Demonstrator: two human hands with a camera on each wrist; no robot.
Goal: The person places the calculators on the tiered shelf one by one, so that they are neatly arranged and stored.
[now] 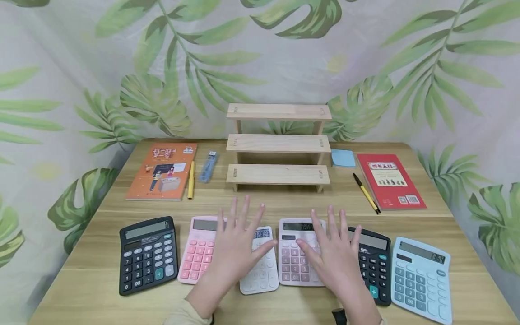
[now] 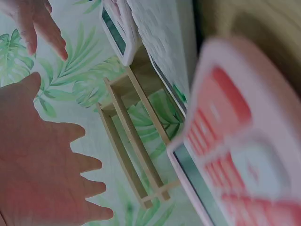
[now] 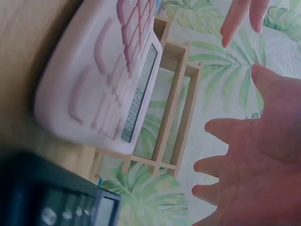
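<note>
My left hand hovers with fingers spread above the pink calculator and the small white calculator. Fingers likewise spread, my right hand hangs over the pale pink calculator with mauve keys and the black calculator beside it. Both wrist views show a gap between each palm and the calculators, and neither hand holds anything. A dark calculator lies at the left end of the row, a light blue one at the right end.
A three-tier wooden stand rises behind the row. Left of it lie an orange book, a yellow pen and a blue packet. To its right are blue sticky notes, a black-and-yellow pen and a red book.
</note>
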